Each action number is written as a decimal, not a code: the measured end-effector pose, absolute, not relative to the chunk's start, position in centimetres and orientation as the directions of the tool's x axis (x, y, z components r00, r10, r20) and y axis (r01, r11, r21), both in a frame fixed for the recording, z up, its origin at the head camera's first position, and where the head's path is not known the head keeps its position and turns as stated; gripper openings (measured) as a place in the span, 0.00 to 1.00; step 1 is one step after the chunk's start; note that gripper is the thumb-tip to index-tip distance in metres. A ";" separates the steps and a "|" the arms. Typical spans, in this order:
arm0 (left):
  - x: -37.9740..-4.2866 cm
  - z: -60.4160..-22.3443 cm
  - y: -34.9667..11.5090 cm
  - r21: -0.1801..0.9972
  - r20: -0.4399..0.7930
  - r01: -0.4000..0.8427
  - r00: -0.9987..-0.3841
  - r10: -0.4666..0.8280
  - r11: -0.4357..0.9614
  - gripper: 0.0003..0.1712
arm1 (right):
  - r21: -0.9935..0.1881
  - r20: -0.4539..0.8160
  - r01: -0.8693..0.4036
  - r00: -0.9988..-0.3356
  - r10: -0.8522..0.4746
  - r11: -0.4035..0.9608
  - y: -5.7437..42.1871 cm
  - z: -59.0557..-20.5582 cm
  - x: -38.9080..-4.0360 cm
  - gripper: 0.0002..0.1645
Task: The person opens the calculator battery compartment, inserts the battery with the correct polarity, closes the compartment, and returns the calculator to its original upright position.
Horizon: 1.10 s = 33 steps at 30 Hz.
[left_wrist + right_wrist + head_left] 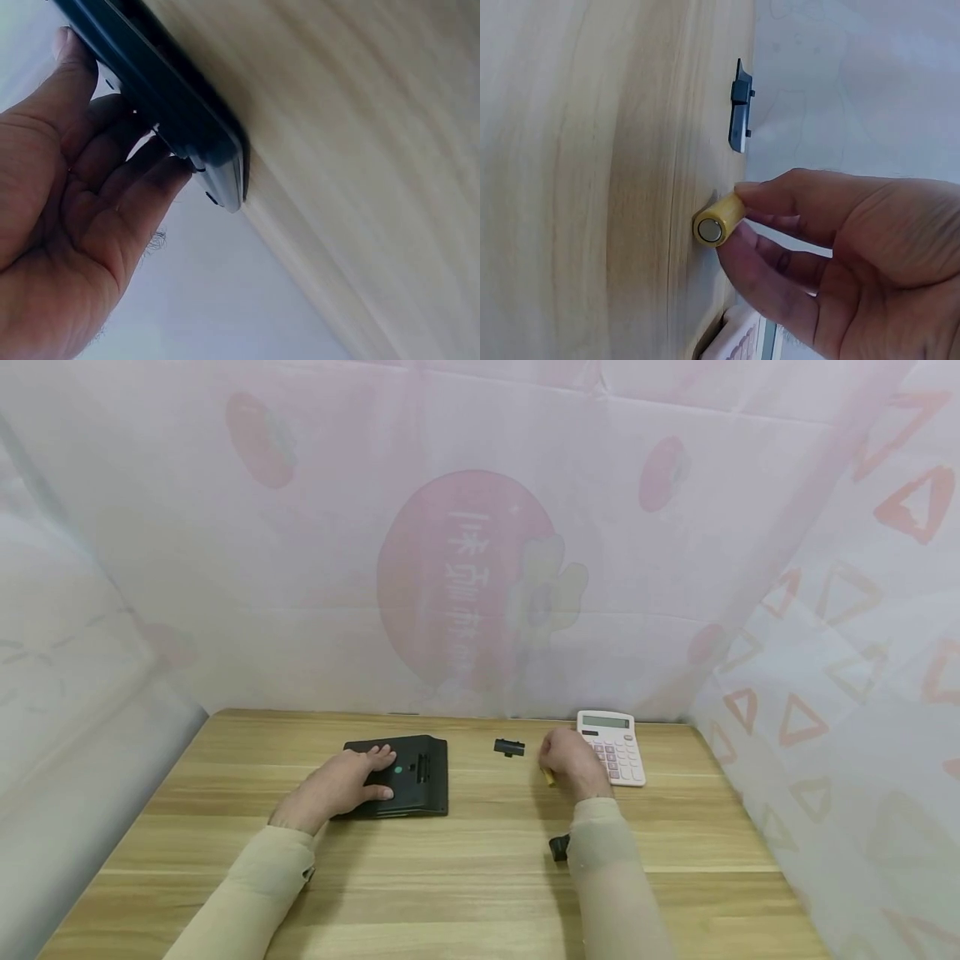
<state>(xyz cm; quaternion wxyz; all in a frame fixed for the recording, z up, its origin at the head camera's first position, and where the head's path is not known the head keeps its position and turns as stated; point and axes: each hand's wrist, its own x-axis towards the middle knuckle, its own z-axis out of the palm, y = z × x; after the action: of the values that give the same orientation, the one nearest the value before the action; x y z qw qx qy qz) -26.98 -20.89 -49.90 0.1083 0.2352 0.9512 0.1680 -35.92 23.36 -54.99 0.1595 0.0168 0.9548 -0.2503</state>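
Observation:
A black flat device (408, 789) lies with its back up at the left of the table, a battery slot (423, 768) exposed near its right edge. Across its back rests my left hand (348, 783), fingers spread; the left wrist view shows the fingertips touching the device (176, 97). My right hand (572, 762) pinches a yellow battery (721, 220) between thumb and fingers, its flat metal end facing the right wrist camera. Between the hands, towards the back, lies a small black battery cover (509, 747), which also appears in the right wrist view.
A white and pink calculator (618, 760) lies just right of my right hand, near the table's back edge. A small black object (558, 847), partly hidden by the right sleeve, sits on the wooden table (450, 885). Printed curtains (322, 568) hang behind and at the sides.

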 end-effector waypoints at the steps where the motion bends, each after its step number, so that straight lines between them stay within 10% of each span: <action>1: -26.9 -49.9 -20.8 0.368 -0.124 0.410 -0.868 0.481 0.834 0.44 | -0.483 -0.304 0.097 -0.951 -0.062 0.870 23.2 -54.8 -35.8 0.04; 14: -25.6 -49.3 -19.9 0.364 -0.093 0.376 -0.896 0.435 0.852 0.42 | -0.624 -0.084 -0.125 -0.971 -0.226 0.771 18.6 -50.0 -33.0 0.04; 33: -26.5 -49.4 -22.5 0.365 -0.147 0.465 -0.827 0.543 0.807 0.47 | -0.897 -0.085 -0.005 -0.979 -0.184 0.441 10.0 -48.8 -31.2 0.10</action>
<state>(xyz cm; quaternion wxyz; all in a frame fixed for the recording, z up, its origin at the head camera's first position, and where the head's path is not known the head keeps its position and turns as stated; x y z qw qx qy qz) -26.47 -22.55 -49.41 0.1230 0.2672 0.9425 0.1585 -31.21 10.01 -48.81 0.0850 -0.0558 0.8446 -0.5257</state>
